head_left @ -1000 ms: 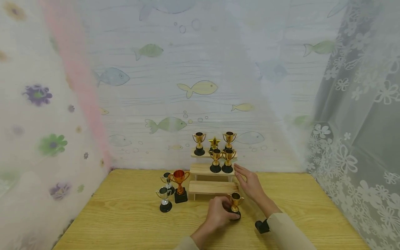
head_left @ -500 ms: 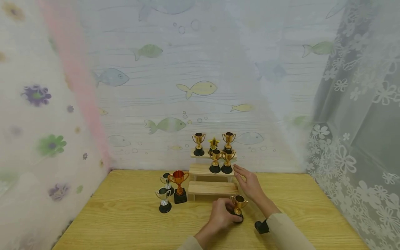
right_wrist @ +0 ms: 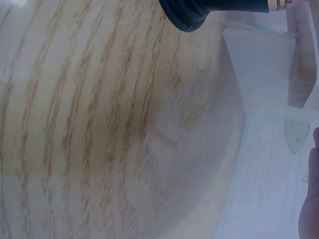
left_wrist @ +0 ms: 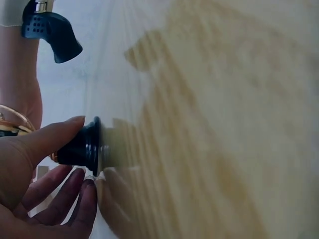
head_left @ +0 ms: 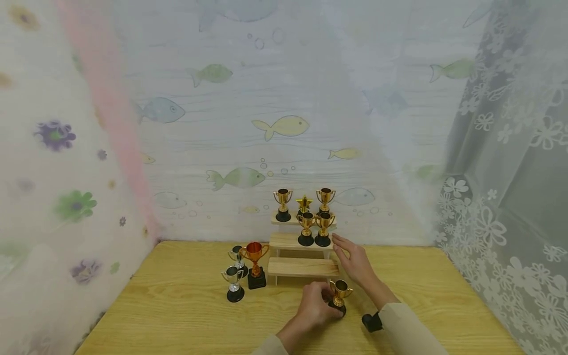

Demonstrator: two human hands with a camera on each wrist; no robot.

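Note:
My left hand grips a small gold trophy cup by its black base, in front of the stand's right end. In the left wrist view, the thumb lies along the black base and the fingers curl beneath it. My right hand has its fingers extended at the right end of the middle tier of a wooden stepped display stand. Two gold cups stand on that tier, beside the right fingertips. Only the edge of the right fingers shows in the right wrist view.
On the top tier stand two gold cups and a star trophy. The lowest tier is bare wood. Left of the stand are an orange-red cup and two silver cups on the wooden table. A fish-printed curtain hangs behind.
My left hand has shifted slightly right and toward the table's near side, carrying the gold trophy cup. The right hand stays at the stand's right end.

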